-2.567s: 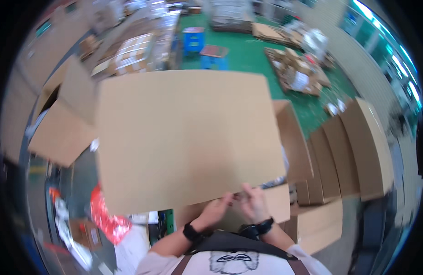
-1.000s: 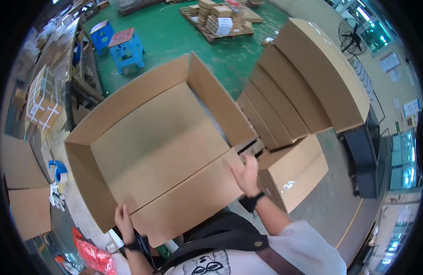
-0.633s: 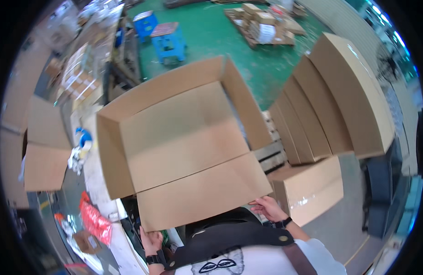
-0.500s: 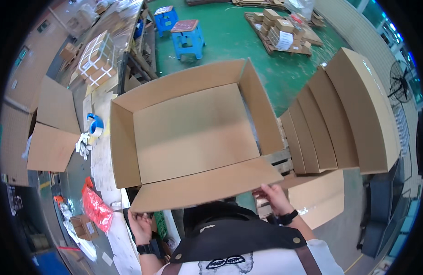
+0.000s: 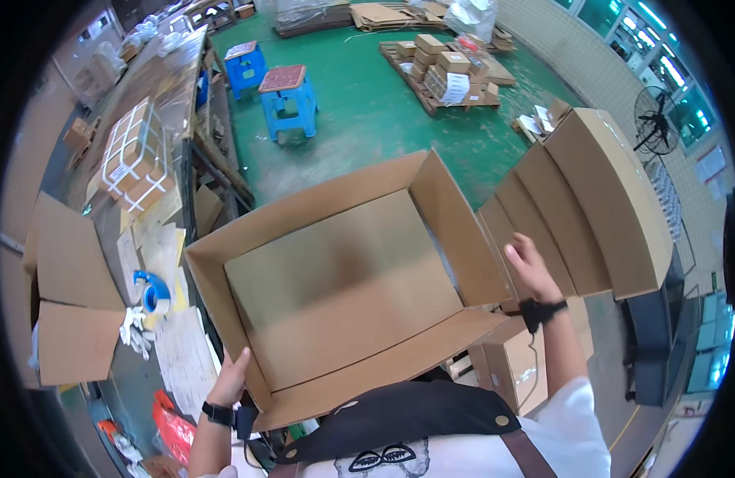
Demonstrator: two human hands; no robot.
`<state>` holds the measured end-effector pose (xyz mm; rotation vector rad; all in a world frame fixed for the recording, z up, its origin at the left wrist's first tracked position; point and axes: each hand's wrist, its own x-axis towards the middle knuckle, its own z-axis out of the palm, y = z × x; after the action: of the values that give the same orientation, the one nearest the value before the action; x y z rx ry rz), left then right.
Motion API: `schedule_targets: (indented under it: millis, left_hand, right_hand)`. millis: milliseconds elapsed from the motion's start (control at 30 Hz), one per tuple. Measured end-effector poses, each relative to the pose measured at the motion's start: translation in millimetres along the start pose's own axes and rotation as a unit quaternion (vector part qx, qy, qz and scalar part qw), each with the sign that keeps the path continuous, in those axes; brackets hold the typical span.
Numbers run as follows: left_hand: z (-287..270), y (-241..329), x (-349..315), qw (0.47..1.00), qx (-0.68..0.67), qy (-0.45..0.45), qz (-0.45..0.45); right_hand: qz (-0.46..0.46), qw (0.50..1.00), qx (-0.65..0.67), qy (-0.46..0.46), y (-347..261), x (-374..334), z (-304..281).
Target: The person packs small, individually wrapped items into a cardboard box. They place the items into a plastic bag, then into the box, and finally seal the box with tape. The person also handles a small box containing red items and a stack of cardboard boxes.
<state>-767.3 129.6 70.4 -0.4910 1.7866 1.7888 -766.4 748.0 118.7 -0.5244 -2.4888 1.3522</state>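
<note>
In front of me is a large open cardboard box point(image 5: 359, 287), turned at a slant, with its inside and bottom facing up. My left hand point(image 5: 230, 381) grips its near left wall. The thumb lies along the top edge, and the other fingers are mostly hidden. Just outside the right wall, my right hand point(image 5: 533, 272) is raised with thumb and fingers apart and nothing in them. Beyond that hand stands a row of nested cardboard cartons point(image 5: 598, 199). Both wrists wear black bands.
At left, a long workbench point(image 5: 156, 76) holds a strapped carton point(image 5: 136, 155), a blue tape dispenser point(image 5: 152, 293) and white gloves point(image 5: 136, 331). Further left is another open box point(image 5: 77, 338). Blue stools point(image 5: 289, 103), a loaded pallet point(image 5: 447, 76) and a fan point(image 5: 654, 119) stand farther off.
My right hand has left the near flap and risen to the right wall. My left hand has moved onto the left wall. The near flap now stands more upright, and the view has shifted.
</note>
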Motion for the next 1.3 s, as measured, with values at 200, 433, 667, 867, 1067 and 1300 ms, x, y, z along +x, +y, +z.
schedule_targets:
  millis: [200,433,667,867,1067,1300]
  left_hand:
    - [8.8,-19.6,10.6,0.996,0.039,0.029,0.073]
    - [36.7,-26.3,25.6,0.956,0.266,0.057,0.108]
    - [146.9,-16.0,143.3,0.767,0.534,-0.018,-0.355]
    - [72.2,54.9,71.5,0.848,0.284,-0.434,-0.112]
    - [113.2,18.2,9.7,0.762,0.611,-0.041,0.21]
    - [105.3,-68.2,109.3,0.772,0.564,0.077,0.283]
  right_hand:
    - [-0.343,0.717,-0.196,-0.574,-22.7,-37.1,152.6]
    - [0.04,0.57,-0.238,-0.785,-1.7,23.6,278.1]
    - [0.004,0.547,-0.271,-0.792,-38.2,53.5,261.5]
    - [-0.146,0.805,-0.23,-0.527,-197.2,142.7,231.8]
    - [-0.32,0.686,-0.288,-0.586,-167.6,190.0,240.6]
    - [-0.408,0.599,-0.422,-0.545,11.0,63.9,266.5]
